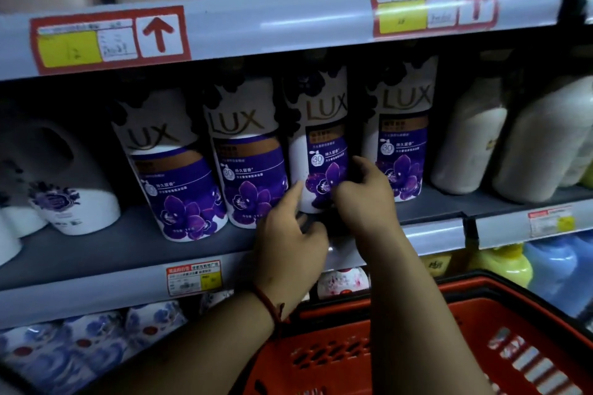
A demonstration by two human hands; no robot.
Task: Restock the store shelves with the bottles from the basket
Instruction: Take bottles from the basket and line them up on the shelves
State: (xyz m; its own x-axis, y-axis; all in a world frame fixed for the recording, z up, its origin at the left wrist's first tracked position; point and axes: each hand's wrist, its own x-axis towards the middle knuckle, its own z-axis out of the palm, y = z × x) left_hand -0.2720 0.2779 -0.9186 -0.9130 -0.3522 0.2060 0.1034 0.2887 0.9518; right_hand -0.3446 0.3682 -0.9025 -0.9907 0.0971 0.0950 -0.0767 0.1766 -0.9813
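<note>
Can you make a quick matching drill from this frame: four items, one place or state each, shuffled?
Column 1:
1. third LUX bottle
2. red basket
3. yellow bottle
4. red arrow tags

Column 2:
A. on the edge strip of the upper shelf
B. on the lower shelf, right of the arms
C. lower right, under the forearms
D. middle shelf, both hands at its base

Pairs: 1-D, 2-C, 3-B, 4-A. The left hand and right hand meet at that bottle; a firm grip cannot be confirmed.
</note>
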